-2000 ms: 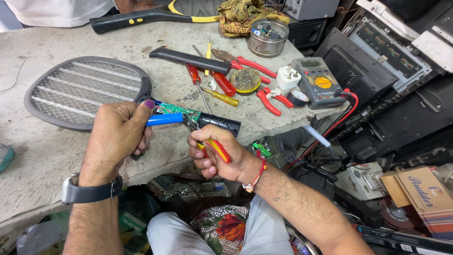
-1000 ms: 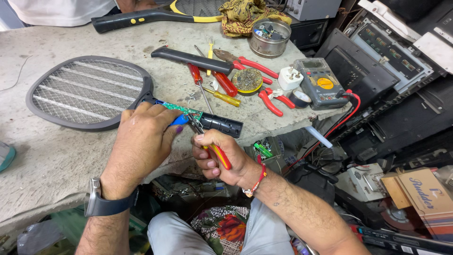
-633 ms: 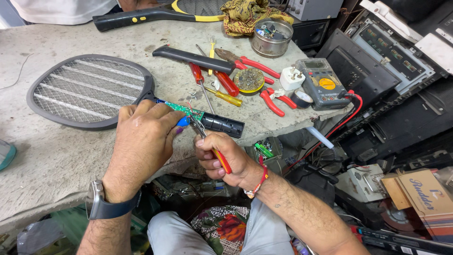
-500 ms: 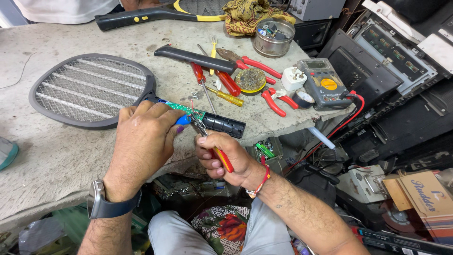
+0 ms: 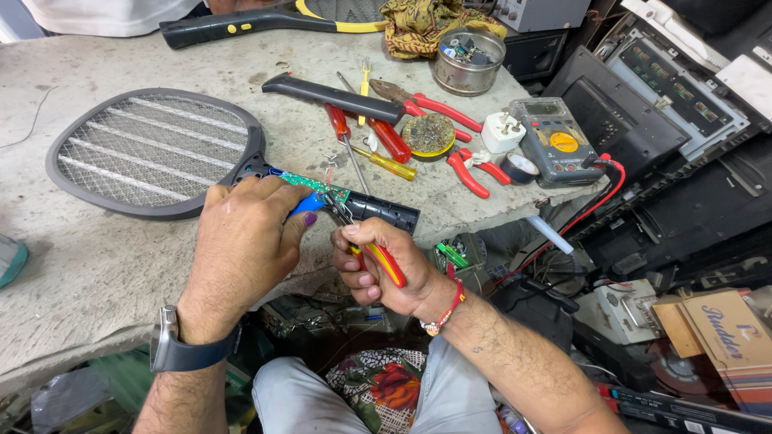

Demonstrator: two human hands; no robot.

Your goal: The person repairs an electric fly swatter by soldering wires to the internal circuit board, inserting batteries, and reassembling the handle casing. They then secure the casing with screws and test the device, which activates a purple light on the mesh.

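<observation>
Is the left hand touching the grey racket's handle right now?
Touching. The head view shows the left hand wrapped around the handle of the grey racket, fingers over its exposed circuit board.

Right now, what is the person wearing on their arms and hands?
Both forearms are bare, with no sleeves and no gloves. The left hand has a dark wristwatch with a metal-edged case on a dark strap, and its thumbnail shows purple colour. The right hand has a thin red and white beaded bracelet at the wrist. No rings are visible.

place: repair workshop | signs: multimeter [image 5: 556,142], pliers [image 5: 434,104], screwdrivers [image 5: 366,137], worn concrete bench [image 5: 88,257]
</observation>
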